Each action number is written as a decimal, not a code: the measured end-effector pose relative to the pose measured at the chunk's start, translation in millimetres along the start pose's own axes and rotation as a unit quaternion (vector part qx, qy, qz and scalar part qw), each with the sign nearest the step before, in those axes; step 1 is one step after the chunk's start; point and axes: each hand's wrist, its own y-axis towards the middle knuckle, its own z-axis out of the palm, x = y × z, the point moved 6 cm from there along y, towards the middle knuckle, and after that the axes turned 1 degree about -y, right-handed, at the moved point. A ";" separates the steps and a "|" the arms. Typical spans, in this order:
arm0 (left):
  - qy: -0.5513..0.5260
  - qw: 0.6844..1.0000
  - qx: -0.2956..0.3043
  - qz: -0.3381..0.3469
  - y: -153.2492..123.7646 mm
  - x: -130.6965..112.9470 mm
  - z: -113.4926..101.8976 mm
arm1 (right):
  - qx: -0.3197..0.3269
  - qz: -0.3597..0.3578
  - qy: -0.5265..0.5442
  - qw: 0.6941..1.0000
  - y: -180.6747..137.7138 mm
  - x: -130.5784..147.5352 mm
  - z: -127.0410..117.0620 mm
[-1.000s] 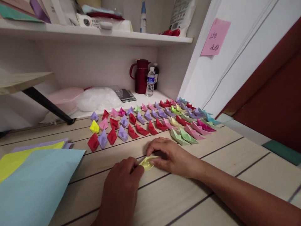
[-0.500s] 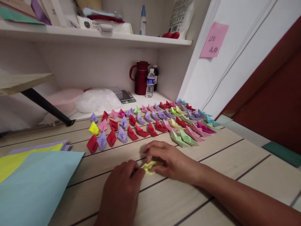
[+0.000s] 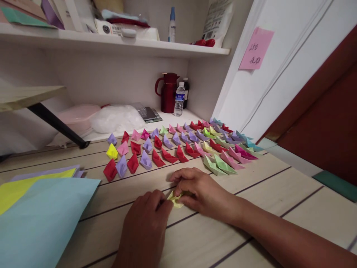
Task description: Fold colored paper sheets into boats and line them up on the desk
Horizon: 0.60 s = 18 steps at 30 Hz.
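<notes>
Yellow folded paper [image 3: 176, 198] pinched between left hand [image 3: 146, 219] and right hand [image 3: 199, 193].

A pale wooden plank surface [image 3: 251, 208] with dark seams fills the lower half of the frame. At its centre and upper middle, small folded paper boats [image 3: 181, 149] stand in three rows, in red, lilac, pink, green, yellow and blue. At lower left lies a fanned stack of paper: a light blue sheet [image 3: 41, 219] on top, a yellow sheet [image 3: 25, 186] under it, and a lilac sheet [image 3: 44, 172] at the bottom. At lower centre the left hand [image 3: 145, 223] and right hand [image 3: 200, 190] rest on the planks, pinching a yellow folded paper [image 3: 176, 198] between them. Behind the boats, a white ledge [image 3: 173, 118] carries a red jug [image 3: 169, 93] and a water bottle [image 3: 179, 99].
</notes>
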 end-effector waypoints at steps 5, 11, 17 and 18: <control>0.010 1.000 0.010 0.012 1.1 0.2 2.0 | -0.015 0.018 0.014 1.000 3.3 -2.1 2.5; 0.010 1.000 -0.015 -0.021 3.3 2.7 -2.5 | 0.000 0.006 0.013 1.000 4.6 -0.6 3.6; 0.005 0.999 -0.007 -0.041 3.7 3.8 -2.0 | -0.007 0.017 0.010 1.000 7.5 -1.5 4.4; 0.005 0.999 -0.001 -0.044 3.6 4.3 -1.2 | -0.008 0.021 0.006 1.000 7.8 -2.1 5.1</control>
